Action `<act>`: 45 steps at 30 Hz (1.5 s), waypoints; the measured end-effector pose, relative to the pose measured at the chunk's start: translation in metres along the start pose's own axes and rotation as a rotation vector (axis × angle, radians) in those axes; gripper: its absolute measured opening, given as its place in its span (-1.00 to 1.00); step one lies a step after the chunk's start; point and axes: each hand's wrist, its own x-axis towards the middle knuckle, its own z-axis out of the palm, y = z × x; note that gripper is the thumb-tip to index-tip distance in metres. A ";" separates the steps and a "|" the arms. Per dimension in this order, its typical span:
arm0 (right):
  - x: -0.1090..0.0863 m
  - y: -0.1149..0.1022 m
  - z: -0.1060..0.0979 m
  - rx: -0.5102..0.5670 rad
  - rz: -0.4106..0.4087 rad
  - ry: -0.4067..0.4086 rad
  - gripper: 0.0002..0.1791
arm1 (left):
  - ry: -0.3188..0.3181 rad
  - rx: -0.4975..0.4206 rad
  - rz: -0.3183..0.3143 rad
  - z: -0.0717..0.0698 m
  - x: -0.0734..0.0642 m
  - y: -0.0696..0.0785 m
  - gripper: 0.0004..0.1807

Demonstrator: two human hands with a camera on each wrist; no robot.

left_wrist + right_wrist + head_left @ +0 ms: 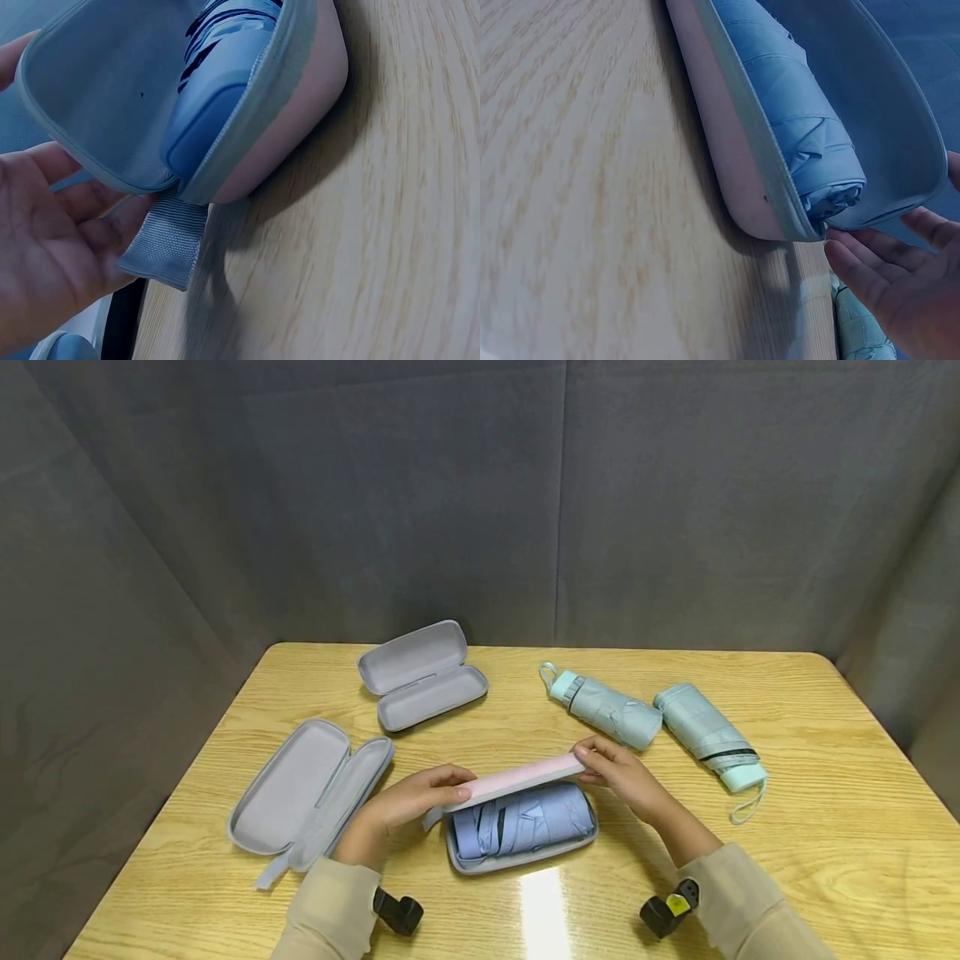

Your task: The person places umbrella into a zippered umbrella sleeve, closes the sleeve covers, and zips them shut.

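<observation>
In front of me a pink and grey zip case [517, 863] lies on the table with its lid [525, 777] partly raised. A folded blue umbrella [536, 823] sits in the lower half. My left hand [420, 795] holds the lid's left end, the thumb on its outer face. At the other end my right hand [618, 777] holds the lid with thumb and fingers. Beside the left fingers, a fabric tab [169, 241] hangs from the case's end. In the right wrist view, the umbrella's rolled cloth [795, 112] lies inside the rim, below the lid.
Two open grey cases stand left of the hands, one at the near left [288, 785] and one farther back [431, 681]. To the right lie two folded pale green umbrellas, one [611, 710] behind the right hand and another [705, 731] farther right. A grey curtain [480, 510] hangs behind the table.
</observation>
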 end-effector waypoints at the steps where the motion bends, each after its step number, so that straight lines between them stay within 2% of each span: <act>1: 0.000 0.001 0.000 -0.003 0.001 0.000 -0.60 | -0.006 -0.001 0.002 0.000 0.000 0.000 -0.47; 10: -0.002 0.003 -0.001 -0.009 0.008 -0.028 -0.55 | -0.007 0.051 0.024 0.001 -0.004 0.002 -0.39; 19: -0.006 0.003 -0.003 -0.031 0.038 -0.055 -0.55 | -0.001 0.074 -0.005 0.005 -0.006 0.004 -0.37; 26: -0.008 0.000 -0.002 -0.064 0.057 -0.040 -0.58 | 0.019 0.083 0.015 0.008 -0.008 0.004 -0.39; 33: -0.010 0.000 -0.002 -0.099 0.046 -0.037 -0.59 | 0.011 0.086 0.044 0.010 -0.010 0.005 -0.36; 39: -0.010 0.000 -0.001 -0.098 0.052 -0.034 -0.60 | 0.000 0.152 0.068 0.011 -0.010 0.004 -0.33; 45: -0.010 0.002 0.001 -0.110 0.046 -0.029 -0.62 | 0.003 0.231 0.064 0.011 -0.011 0.005 -0.32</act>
